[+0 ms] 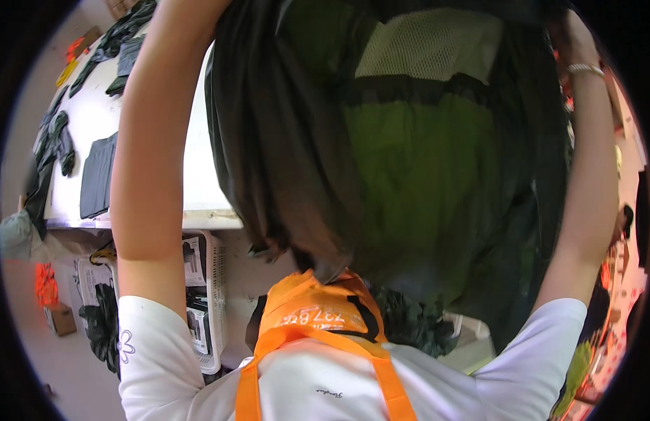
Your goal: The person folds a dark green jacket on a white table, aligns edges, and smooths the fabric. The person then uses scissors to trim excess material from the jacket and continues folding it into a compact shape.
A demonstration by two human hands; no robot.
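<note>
Garment [444, 175] hung in mid-air before the person, between 2 raised arms, filling the upper middle of the view. Dark cloth, with an olive-green panel [416, 147], a pale mesh panel [430, 45] above it, and loose dark folds bunched down the left side. Lower part blurred, close to the person's orange apron [290, 298]; contact there could not be told.

Right hand [579, 41] was up at the garment's upper right edge, pale bracelet [585, 68] at the wrist. Fingers dark and blurred against the cloth; could not tell whether they pinched it or only pressed on it. Left hand lay beyond the view, only its arm [153, 133] showing; state could not be told.

Progress, judged from how things lay: lifting done, garment raised and partly opened out. Handling looked midway. Remaining: garment not laid down, not flattened, not folded. Whether the bunched folds were snagged or simply slack could not be made out.

Outward: white table [204, 175] beyond the garment and to its left. On it 1 neatly folded dark cloth [98, 175] near the front edge, perhaps a finished piece. Looser dark clothes [60, 144] lay by the left edge, apparently unfolded. Below the table front, a white basket [217, 302] held flat packages [197, 330]. Farther left, a cardboard box [60, 319] stood beneath an orange item [46, 284]
</note>
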